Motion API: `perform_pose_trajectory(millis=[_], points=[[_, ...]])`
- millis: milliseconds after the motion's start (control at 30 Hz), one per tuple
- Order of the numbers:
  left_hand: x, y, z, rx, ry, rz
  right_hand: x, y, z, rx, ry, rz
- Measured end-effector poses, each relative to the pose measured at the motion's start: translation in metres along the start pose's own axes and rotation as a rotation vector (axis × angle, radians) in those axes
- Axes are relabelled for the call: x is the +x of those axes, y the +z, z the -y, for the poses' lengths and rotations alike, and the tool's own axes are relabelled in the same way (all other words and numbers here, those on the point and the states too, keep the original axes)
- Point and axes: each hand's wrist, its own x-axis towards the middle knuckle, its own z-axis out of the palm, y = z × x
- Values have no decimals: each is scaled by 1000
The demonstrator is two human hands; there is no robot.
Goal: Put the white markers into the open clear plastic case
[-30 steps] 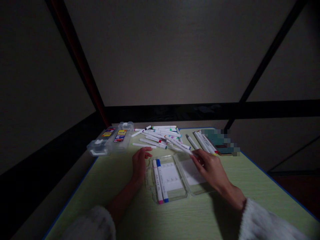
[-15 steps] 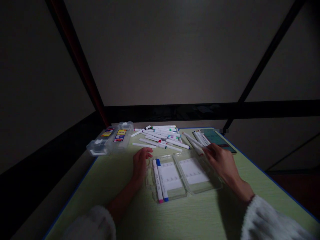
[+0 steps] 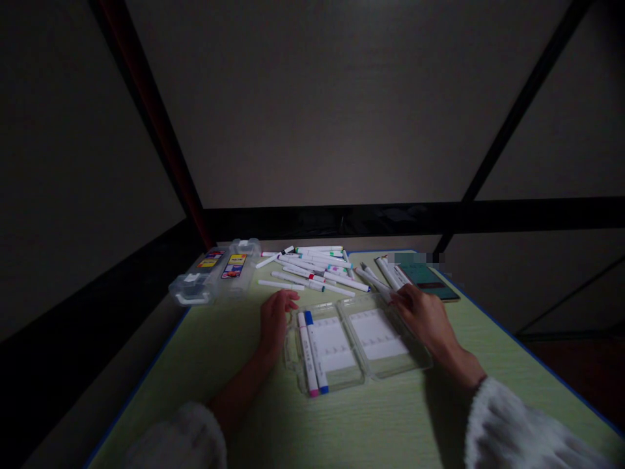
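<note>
An unfolded clear plastic case (image 3: 368,374) lies before me, with white paper inserts inside. Two markers stand side by side in its left half, a pink-ended marker (image 3: 307,355) and a blue-ended marker (image 3: 317,355). My left hand (image 3: 274,322) rests at the case's upper left edge, fingers loosely bent and apart, holding nothing. Over the upper right corner, my right hand (image 3: 424,319) pinches a white marker (image 3: 383,288) that points up and left. The fingers cover its near end; whether a second marker is in the grip is unclear.
Loose white markers (image 3: 317,267) lie heaped at the back of the table (image 3: 219,345). Closed clear cases (image 3: 234,280) with yellow labels stand at back left. Several markers (image 3: 390,270) lie beside a phone-like device with a green screen (image 3: 422,277) at back right.
My right hand has moved slightly left and down, and the marker in it has come lower, closer to the case. My left hand has stayed in place.
</note>
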Motion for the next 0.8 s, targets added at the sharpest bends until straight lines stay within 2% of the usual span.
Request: perform_pose_trajectory(millis=[800], points=[[0, -1, 2, 7, 17, 26, 2, 1, -8, -76, 129, -1]])
